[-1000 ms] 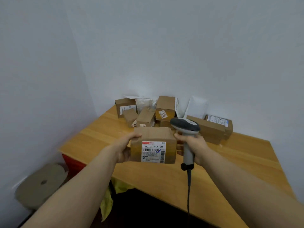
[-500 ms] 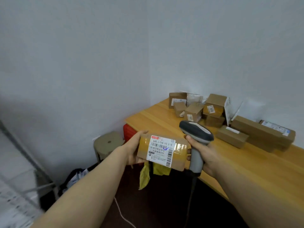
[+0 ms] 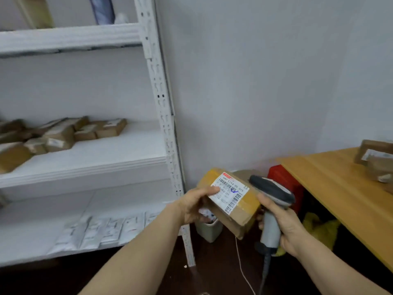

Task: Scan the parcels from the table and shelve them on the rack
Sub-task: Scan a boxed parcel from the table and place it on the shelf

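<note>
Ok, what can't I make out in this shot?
Head view:
- Parcel label: fine print blurred; left hand thumb covers its left end.
- Shelf boxes: labels blurred, leftmost cut by the left edge.
- Table box: cut by the right edge.
- Top-shelf items: cut by the top edge.

Small parcel storeroom.
White steel rack (image 3: 161,116) holding taped cartons (image 3: 63,135), wood tabletop (image 3: 331,182) right, handheld scanner (image 3: 272,194).

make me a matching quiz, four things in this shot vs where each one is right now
Things:
1 labelled parcel
2 scanner
3 brown boxes
4 white mailers

Places:
A lower rack shelf
B left hand
C middle rack shelf
D right hand

Pairs: 1-B, 2-D, 3-C, 4-A
</note>
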Motion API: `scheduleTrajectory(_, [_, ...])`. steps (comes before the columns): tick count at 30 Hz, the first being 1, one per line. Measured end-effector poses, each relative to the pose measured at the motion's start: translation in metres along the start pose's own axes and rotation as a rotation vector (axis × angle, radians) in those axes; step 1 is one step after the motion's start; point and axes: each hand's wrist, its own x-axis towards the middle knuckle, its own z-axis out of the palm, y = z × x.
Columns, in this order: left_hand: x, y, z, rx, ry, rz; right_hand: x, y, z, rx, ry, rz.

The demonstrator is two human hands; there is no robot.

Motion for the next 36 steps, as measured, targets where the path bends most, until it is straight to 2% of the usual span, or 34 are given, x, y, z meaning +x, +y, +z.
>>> scheduleTrajectory(6, [-0.044, -0.003, -0.085, -0.269, 0.141, 0.126, 0.015, 0.038, 0.122, 0.028, -0.127, 0.084])
scheduleTrajectory(10, [-0.063, -0.007, -0.146, -0.111, 0.156, 0.049, 0.023, 0.066, 0.215, -0.004, -0.210, 0.145])
scheduleTrajectory(15, [-0.074, 0.000, -0.252, -0.157, 0.302, 0.112, 0.033, 0.109, 0.325, -0.047, -0.278, 0.192])
scheduleTrajectory(19, [-0.083, 0.022, -0.344, -0.073, 0.379, 0.131, 0.043, 0.130, 0.395, -0.108, -0.313, 0.209])
scheduleTrajectory(24, [-0.076, 0.049, -0.407, -0.061, 0.294, 0.163, 0.057, 0.133, 0.445, -0.151, -0.323, 0.220])
scheduleTrajectory(30, [-0.047, 0.067, -0.425, -0.167, 0.243, 0.210, 0.083, 0.123, 0.467, -0.197, -0.241, 0.148])
scheduleTrajectory(36, [-0.023, 0.099, -0.431, -0.083, 0.325, 0.261, 0.116, 0.106, 0.479, -0.179, -0.229, 0.123])
